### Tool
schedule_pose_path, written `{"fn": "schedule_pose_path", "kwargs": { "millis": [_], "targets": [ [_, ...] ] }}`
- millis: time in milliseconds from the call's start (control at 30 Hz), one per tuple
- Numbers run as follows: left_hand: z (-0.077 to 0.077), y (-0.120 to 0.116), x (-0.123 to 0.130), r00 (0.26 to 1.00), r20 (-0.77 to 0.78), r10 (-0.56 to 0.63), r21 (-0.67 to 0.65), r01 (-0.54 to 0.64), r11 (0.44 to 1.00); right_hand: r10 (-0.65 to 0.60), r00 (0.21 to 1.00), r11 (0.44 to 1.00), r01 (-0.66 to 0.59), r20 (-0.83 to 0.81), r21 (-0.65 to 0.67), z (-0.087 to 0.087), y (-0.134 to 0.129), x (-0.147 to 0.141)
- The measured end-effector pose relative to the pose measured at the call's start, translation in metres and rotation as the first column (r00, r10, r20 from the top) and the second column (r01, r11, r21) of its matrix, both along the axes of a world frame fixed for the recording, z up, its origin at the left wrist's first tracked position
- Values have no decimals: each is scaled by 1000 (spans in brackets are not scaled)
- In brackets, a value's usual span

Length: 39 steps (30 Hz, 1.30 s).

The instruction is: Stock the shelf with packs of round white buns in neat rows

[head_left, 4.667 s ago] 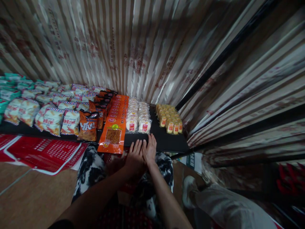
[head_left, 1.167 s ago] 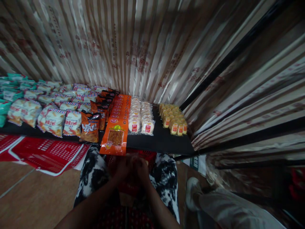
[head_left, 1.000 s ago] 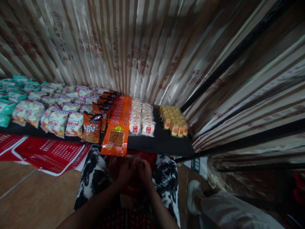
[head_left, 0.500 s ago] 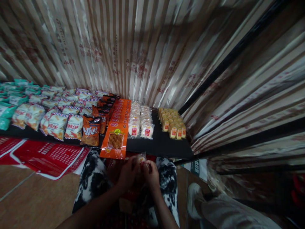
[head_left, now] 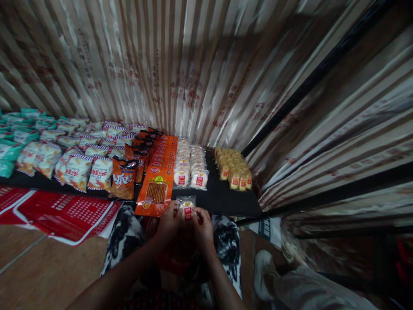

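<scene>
A clear-wrapped white round cake point(head_left: 186, 210) with a red label is held at the front edge of the black shelf point(head_left: 214, 200). My left hand point(head_left: 169, 221) pinches its left side, and my right hand point(head_left: 202, 226) grips its right side. Just beyond stand two rows of similar white packets point(head_left: 190, 165). Left of those rows lies an overlapping line of flat orange packets point(head_left: 158, 181). Small yellow packaged items point(head_left: 237, 172) stand in rows to the right.
Dark orange bags point(head_left: 123, 178), white snack bags point(head_left: 75, 170) and green bags point(head_left: 9, 157) fill the shelf's left. Red baskets point(head_left: 64, 215) sit below. A black bar point(head_left: 300, 90) slants at right; another person's shoe point(head_left: 263, 273) is lower right.
Both hands have come up slightly toward the shelf edge with the packet. Its red label now faces up and shows clearly, where before it was mostly covered and blurred.
</scene>
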<state>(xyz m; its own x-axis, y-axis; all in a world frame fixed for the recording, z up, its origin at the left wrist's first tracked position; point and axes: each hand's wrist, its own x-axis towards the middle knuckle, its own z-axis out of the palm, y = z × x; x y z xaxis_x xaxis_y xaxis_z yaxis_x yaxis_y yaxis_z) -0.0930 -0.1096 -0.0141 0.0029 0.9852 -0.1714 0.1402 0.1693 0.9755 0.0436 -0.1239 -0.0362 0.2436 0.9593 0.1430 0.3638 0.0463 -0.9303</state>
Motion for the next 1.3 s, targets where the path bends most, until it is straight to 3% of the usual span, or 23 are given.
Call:
{"fn": "schedule_pose_path", "kwargs": {
  "millis": [233,500,667,933,1300],
  "targets": [
    [2,12,-4,957,-278,81,54,-69,996,-1,1000,1000,1,7,2,0,14,-3],
    [-1,13,-7,980,-193,56,53,-46,998,-29,1000,1000,29,10,-11,0,22,-4],
    [7,16,-7,974,-225,31,62,-18,998,-28,999,999,29,28,-34,4,28,-1],
    [19,31,-7,942,-331,52,131,-8,991,-15,994,999,9,107,53,13,46,-8],
    [11,50,-3,948,-298,109,166,-61,984,-48,981,990,23,189,137,6,65,-13]
  ]
}}
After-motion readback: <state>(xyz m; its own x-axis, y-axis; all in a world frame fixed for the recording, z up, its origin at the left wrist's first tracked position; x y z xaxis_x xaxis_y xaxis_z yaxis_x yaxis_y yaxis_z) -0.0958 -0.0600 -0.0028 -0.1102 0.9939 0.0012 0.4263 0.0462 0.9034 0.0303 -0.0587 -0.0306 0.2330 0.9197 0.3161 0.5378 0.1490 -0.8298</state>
